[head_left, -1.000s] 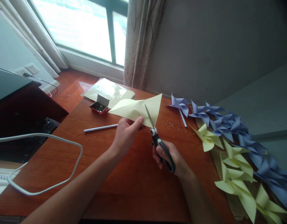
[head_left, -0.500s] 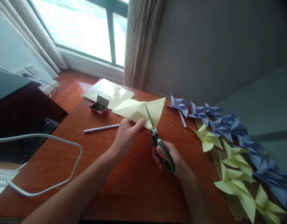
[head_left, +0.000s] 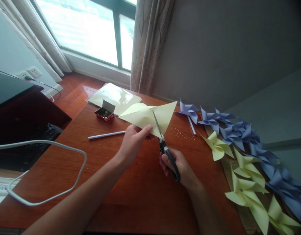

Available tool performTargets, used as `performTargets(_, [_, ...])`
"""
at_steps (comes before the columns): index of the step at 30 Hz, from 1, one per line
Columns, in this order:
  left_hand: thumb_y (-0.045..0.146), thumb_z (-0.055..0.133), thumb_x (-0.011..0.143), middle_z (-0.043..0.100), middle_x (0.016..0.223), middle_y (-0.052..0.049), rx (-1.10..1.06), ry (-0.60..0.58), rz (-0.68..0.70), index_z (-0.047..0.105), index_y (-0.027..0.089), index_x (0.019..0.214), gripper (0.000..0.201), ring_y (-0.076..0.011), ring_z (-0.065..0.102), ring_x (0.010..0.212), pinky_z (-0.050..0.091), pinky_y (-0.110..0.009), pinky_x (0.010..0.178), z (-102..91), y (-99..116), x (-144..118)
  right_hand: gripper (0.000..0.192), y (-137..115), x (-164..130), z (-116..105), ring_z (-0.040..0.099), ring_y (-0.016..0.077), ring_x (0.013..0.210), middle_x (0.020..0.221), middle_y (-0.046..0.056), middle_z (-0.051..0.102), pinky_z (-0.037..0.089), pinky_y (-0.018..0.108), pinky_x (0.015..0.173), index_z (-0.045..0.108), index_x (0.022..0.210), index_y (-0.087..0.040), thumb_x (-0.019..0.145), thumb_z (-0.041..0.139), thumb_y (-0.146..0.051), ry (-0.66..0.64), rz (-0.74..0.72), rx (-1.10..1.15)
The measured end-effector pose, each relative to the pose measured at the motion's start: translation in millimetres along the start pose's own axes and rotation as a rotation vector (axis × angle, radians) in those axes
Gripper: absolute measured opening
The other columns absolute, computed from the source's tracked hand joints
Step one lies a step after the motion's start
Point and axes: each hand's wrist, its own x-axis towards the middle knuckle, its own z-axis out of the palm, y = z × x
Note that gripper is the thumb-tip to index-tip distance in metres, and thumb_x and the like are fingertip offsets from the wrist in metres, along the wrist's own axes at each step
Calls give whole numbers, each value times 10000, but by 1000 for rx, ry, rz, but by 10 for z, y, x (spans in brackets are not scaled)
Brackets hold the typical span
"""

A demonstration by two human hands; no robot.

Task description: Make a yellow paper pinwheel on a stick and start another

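Observation:
My left hand [head_left: 134,140] pinches the near edge of a pale yellow sheet of paper [head_left: 140,116], thumb on top, and holds it above the table. The sheet is creased and spreads out to both sides. In my right hand [head_left: 178,164] is a pair of black-handled scissors [head_left: 166,148], my fingers in its loops. The scissors' blades lie at the right part of the sheet, pointing away from me; one blade shows on top of the paper. Left of the hands a white patterned paper stick [head_left: 106,134] rests on the table.
A small open box of metal pins [head_left: 105,112] stands near a plastic-wrapped paper stack [head_left: 113,94]. Yellow pinwheels [head_left: 248,191] and blue pinwheels [head_left: 238,132] line the right side on cardboard. Tiny bits [head_left: 182,133] are scattered on the table. A white cable [head_left: 76,176] loops at left.
The scissors' handles have come closer together and the blades have closed further on the paper. The sheet's right corner has shifted slightly right and up.

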Motion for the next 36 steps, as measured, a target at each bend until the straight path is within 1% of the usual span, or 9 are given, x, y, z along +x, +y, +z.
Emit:
performTargets(4, [379,744,828,701,694,-41,-20,11,20,717,144,831,237,-163,625,635,496,-263,615,15,19,-10,441,-10,-2,7,469,97,475,587,-46,520,364,233,465,542,801,-186,862,675,-602,36,-17,-78])
performTargets(9, [417,765,813,696,756,-42,6,50,33,724,140,848,283,-154,612,651,498,-258,614,8,-4,12,395,-5,-8,16,446,93,511,606,-56,489,335,232,480,527,791,-190,856,723,-527,74,-48,-151])
performTargets(13, [432,772,811,690,752,-42,53,79,62,738,129,880,312,-164,622,689,496,-252,620,-6,-32,25,431,-10,-10,30,463,93,498,609,-45,512,357,230,471,527,797,-185,872,679,-581,45,-23,-114])
performTargets(16, [429,774,814,698,753,-33,105,99,115,728,136,838,297,-154,614,688,490,-239,614,3,-15,13,473,-15,-14,31,481,94,492,615,-33,533,379,224,461,553,822,-172,863,659,-631,11,2,-58])
performTargets(20, [395,772,823,722,785,-22,103,91,157,723,149,811,251,-138,612,677,501,-230,625,28,27,-2,477,-6,-11,21,495,96,490,617,-24,545,395,214,446,556,826,-172,860,658,-636,-24,-1,-10])
performTargets(27, [378,767,833,727,770,-12,94,87,173,730,157,795,228,-132,618,668,501,-224,634,28,23,7,459,13,-9,34,495,92,488,612,-27,535,402,203,436,563,820,-170,873,658,-616,-10,-5,-9])
performTargets(36, [386,762,837,746,808,-15,106,91,178,737,164,823,224,-149,645,704,510,-232,656,18,18,12,453,24,-1,60,470,83,481,598,-36,521,388,195,426,555,806,-172,879,657,-607,12,7,10])
